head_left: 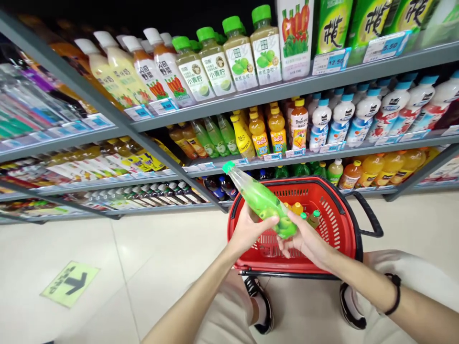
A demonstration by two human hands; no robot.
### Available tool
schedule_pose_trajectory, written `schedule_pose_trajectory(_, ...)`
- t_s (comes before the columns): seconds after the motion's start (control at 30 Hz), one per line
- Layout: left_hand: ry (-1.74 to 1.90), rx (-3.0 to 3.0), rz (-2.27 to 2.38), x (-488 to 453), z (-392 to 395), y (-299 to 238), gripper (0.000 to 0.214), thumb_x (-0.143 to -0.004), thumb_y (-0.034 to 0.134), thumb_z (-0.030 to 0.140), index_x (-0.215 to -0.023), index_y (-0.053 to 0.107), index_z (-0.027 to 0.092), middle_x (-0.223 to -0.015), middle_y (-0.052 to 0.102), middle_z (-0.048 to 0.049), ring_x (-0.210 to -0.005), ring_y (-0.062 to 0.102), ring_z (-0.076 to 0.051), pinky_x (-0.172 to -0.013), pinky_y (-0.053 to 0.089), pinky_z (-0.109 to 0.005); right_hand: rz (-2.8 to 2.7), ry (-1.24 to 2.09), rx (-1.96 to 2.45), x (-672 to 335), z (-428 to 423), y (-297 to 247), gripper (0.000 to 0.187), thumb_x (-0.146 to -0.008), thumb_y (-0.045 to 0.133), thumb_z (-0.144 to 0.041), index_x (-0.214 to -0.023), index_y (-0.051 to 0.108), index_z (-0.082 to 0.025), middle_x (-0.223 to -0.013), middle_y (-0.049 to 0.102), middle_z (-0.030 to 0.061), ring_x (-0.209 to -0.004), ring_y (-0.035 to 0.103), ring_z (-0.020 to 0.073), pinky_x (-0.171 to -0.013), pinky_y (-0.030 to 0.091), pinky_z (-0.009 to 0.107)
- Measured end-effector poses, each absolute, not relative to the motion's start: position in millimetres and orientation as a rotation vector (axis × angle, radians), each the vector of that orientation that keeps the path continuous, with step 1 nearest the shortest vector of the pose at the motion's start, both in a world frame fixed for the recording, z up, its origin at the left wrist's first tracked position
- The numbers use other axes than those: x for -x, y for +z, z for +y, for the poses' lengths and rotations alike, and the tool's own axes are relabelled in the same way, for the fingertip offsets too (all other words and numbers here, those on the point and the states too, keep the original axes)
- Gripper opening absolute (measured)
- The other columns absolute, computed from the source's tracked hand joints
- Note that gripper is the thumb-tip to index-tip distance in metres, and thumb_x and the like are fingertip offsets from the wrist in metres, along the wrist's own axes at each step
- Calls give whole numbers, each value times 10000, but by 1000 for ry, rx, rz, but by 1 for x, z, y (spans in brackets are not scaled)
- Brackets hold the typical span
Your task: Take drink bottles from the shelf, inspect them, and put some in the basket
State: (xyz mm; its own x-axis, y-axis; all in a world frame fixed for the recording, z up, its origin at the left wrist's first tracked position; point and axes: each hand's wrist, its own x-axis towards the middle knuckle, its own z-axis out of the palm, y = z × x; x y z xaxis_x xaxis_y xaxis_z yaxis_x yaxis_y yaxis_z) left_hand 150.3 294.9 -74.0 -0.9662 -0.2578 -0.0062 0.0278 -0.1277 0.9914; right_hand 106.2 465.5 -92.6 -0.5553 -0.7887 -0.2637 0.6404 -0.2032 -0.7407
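Both my hands hold a green drink bottle over a red shopping basket. The bottle is tilted, its green cap towards the upper left and its base towards the lower right. My left hand grips its underside and middle, thumb across the label. Near the base, my right hand has its thumb on the side and its fingers curled underneath. Inside the basket stand bottles with orange caps and a green bottle; the hands and the held bottle hide part of them.
Shelves of drinks run along the far side, with several similar green bottles on the middle shelf. The basket's black handle sticks out to the right. A floor sign with an arrow lies at the left. My shoes flank the basket's near side.
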Motion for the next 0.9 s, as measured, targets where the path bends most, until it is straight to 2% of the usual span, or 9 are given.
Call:
schedule_pose_trajectory(0.07,-2207,-222,-1966,-152,290,-74,700,-682,953,395,-1213,542,198,-1219,715,-114,-1055,715,-247,-946,598,-405,1022,-1881,76,-114,463,-95,489,-969,555,-650,-1015,643,-171,-678,622,11,-542,576,149,-473,460,240)
schedule_pose_trajectory(0.2,-2261,-33,-2006,-153,281,-66,710,-796,872,398,-1377,508,214,-1483,587,-159,-1224,660,-281,-1015,576,-420,924,-1750,-151,-127,462,-100,701,-1028,274,-709,-823,627,-139,-554,550,22,-437,500,131,-429,396,236)
schedule_pose_trajectory(0.27,-2272,14,-2012,-153,279,-65,693,-834,838,422,-1409,507,222,-1464,601,-147,-1254,640,-280,-1035,557,-401,900,-1719,-209,-131,463,-101,759,-1026,217,-730,-810,630,-131,-524,530,27,-420,483,134,-415,371,234)
schedule_pose_trajectory(0.33,-2244,-25,-2020,-154,277,-67,664,-858,811,452,-1406,516,218,-1373,648,-133,-1202,658,-270,-1012,556,-389,921,-1732,-217,-134,462,-102,737,-1037,248,-719,-866,647,-123,-591,598,62,-472,534,147,-427,387,232)
schedule_pose_trajectory(0.43,-2172,-129,-2057,-155,276,-70,752,-800,859,473,-1418,512,219,-1312,657,-116,-1156,660,-264,-988,561,-384,1044,-1846,-193,-135,462,-99,534,-1058,409,-614,-1092,667,-147,-886,717,116,-689,645,198,-461,461,250)
schedule_pose_trajectory(0.53,-2149,-185,-2098,-155,275,-73,859,-723,919,452,-1439,504,221,-1292,651,-108,-1135,657,-264,-983,568,-390,1147,-1886,-195,-135,463,-94,388,-1037,532,-510,-1196,664,-181,-1033,705,102,-796,642,213,-477,504,271)
schedule_pose_trajectory(0.63,-2126,-180,-2119,-155,276,-78,869,-725,920,430,-1456,498,222,-1319,643,-115,-1152,659,-277,-1007,563,-416,1063,-1845,-201,-138,465,-93,388,-1040,515,-532,-1139,664,-188,-946,676,69,-739,624,195,-479,492,267)
schedule_pose_trajectory(0.8,-2055,-163,-2190,-156,283,-88,920,-694,942,404,-1478,500,210,-1455,586,-148,-1362,560,-354,-1134,488,-487,970,-1843,-295,-146,466,-102,402,-1065,417,-572,-1098,603,-217,-856,675,34,-632,629,179,-457,448,259)
schedule_pose_trajectory(0.9,-2109,-142,-2168,-156,287,-86,926,-696,944,387,-1481,484,214,-1503,554,-165,-1348,578,-352,-1133,491,-504,998,-1861,-337,-146,466,-105,372,-1083,380,-525,-1089,592,-219,-797,674,19,-595,634,172,-455,425,245)
